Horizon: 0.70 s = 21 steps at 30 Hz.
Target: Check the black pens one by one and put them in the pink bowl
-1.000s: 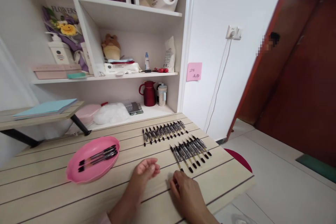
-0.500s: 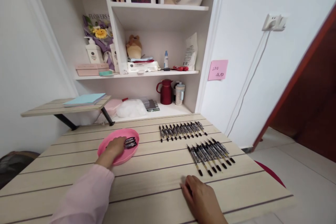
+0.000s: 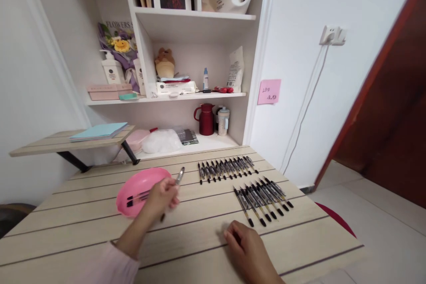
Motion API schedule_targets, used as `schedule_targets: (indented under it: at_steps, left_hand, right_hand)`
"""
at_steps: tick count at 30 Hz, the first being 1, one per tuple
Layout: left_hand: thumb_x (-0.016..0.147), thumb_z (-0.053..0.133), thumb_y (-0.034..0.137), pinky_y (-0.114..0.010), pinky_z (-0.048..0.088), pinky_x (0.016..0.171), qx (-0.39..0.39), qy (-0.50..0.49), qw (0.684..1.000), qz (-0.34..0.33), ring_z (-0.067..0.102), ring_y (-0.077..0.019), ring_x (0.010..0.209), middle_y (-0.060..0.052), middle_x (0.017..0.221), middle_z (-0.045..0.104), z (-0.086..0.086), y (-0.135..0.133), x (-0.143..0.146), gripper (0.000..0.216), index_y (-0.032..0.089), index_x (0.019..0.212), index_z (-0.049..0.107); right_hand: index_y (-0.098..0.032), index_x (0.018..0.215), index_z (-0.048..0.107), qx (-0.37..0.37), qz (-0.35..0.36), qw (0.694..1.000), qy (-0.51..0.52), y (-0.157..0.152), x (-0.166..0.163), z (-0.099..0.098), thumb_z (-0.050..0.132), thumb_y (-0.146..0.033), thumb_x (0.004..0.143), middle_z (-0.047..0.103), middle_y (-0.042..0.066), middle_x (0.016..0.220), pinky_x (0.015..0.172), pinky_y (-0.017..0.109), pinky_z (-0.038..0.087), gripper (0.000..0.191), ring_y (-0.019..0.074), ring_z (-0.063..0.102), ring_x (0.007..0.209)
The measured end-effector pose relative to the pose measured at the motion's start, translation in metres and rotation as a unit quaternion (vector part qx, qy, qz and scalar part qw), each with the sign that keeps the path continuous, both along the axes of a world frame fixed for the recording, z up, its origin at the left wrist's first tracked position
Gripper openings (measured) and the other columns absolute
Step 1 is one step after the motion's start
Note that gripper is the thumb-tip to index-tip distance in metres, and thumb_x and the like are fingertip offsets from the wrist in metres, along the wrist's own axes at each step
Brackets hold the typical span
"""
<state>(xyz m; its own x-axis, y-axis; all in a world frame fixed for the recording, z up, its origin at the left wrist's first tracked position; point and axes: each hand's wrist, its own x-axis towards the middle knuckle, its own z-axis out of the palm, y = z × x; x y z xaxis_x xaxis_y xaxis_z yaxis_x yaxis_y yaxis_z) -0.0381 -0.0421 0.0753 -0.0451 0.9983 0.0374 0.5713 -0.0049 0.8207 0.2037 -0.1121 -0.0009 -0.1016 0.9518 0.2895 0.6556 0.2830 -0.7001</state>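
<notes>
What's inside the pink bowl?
At least two pens show in the pink bowl. The left hand hides their right ends and part of the bowl, so more may be covered.

left hand [image 3: 163, 197] hides the middle of the held pen [image 3: 180, 176] | bowl pens [image 3: 133, 203]: right ends out of sight behind that hand | right hand [image 3: 248, 244]: fingertips curled from view | left sleeve [image 3: 113, 266]: cut by bottom edge | front-row pens [image 3: 242, 206]: print too small to read

Here a pale wood-look worktop [image 3: 196, 235], crossed by dark lines, is backed by a white open-fronted shelving unit [image 3: 196, 31]. At right, a smooth white wall [image 3: 293, 62] is fitted with a white plastic socket [image 3: 332, 35]; beyond, pale floor tiles [image 3: 348, 191] are bordered by a reddish-brown door frame [image 3: 372, 86], all softly lit.
</notes>
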Motion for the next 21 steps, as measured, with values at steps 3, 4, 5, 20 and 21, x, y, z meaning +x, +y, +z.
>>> schedule_targets:
  at_steps: [3,4,5,20,21]
  left_hand:
    - [0.069,0.053,0.045,-0.022,0.036,0.038,-0.119,-0.253,0.957,-0.076,0.050,-0.0109,0.035,0.002,0.050,0.057,-0.024,-0.029,0.057,0.027,0.019,0.075,0.048]
    - [0.066,0.057,0.044,-0.021,0.033,0.035,-0.144,-0.282,0.945,-0.084,0.048,-0.0104,0.032,0.004,0.048,0.056,-0.034,-0.037,0.072,0.027,0.020,0.069,0.046]
    - [0.065,0.060,0.041,-0.019,0.030,0.032,-0.138,-0.294,0.943,-0.074,0.046,-0.0096,0.030,0.005,0.043,0.053,-0.043,-0.043,0.084,0.026,0.020,0.066,0.045]
    - [0.071,0.056,0.046,-0.016,0.021,0.030,-0.236,-0.384,0.874,-0.182,0.035,-0.0028,0.028,0.004,0.051,0.057,-0.054,-0.051,0.088,0.030,0.016,0.072,0.055]
    - [0.071,0.057,0.046,-0.016,0.021,0.030,-0.244,-0.392,0.866,-0.190,0.035,-0.0027,0.027,0.004,0.052,0.057,-0.054,-0.050,0.087,0.031,0.015,0.075,0.056]
  right_hand:
    - [-0.019,0.069,0.050,-0.042,0.047,0.974,0.217,0.013,-0.014,0.015,0.044,-0.041,0.081,0.051,-0.002,0.058,0.049,0.022,0.033,0.026,0.0120,0.045,0.054]
    - [-0.018,0.072,0.050,-0.051,0.049,0.959,0.274,0.017,-0.019,0.016,0.048,-0.043,0.078,0.049,-0.003,0.057,0.047,0.022,0.032,0.025,0.0110,0.043,0.051]
    - [-0.018,0.071,0.050,-0.058,0.040,0.945,0.320,0.022,-0.024,0.016,0.052,-0.043,0.076,0.046,-0.005,0.054,0.046,0.021,0.030,0.026,0.0098,0.039,0.048]
    - [-0.016,0.076,0.052,-0.185,0.033,0.782,0.594,0.030,-0.027,0.007,0.064,-0.049,0.066,0.043,-0.009,0.041,0.038,0.017,0.018,0.037,0.0041,0.031,0.035]
    - [-0.016,0.079,0.053,-0.177,0.021,0.779,0.602,0.031,-0.027,0.007,0.064,-0.049,0.066,0.044,-0.008,0.043,0.038,0.017,0.021,0.038,0.0045,0.033,0.036]
